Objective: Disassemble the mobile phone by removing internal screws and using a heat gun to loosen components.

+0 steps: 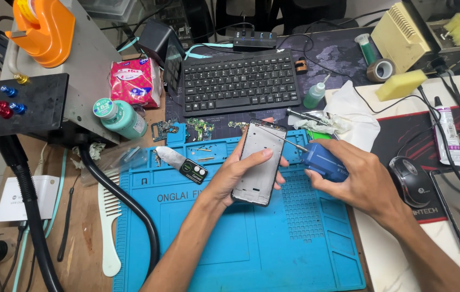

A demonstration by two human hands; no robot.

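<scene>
Phone frame [259, 162], a single grey, rectangular shell with a dark rim, is held tilted above the middle of the blue work mat [273, 254], its long side running from near to far. Its inner face looks flat and pale, with a few small cut-outs at the near end. The left hand [235, 173] grips it from the left, fingers wrapped behind it and the thumb laid across its face. The right hand [362, 176] is closed around one blue-handled tool [324, 162], whose thin metal tip [289, 141] reaches left to the far right edge of the frame.

On the far side of the mat lie one metal scraper [169, 157] and one small black tag [193, 171], just beside each other. One black keyboard [239, 82] sits farther back. To its right stand one small clear bottle [315, 95] and one roll of tape [381, 70]. Two yellow sponges [401, 85] show at the far right. One black mouse [409, 181] rests on the red pad [403, 135] right of the right hand. One white comb [110, 227] lies left of the mat, beside a black hose [127, 205].
</scene>
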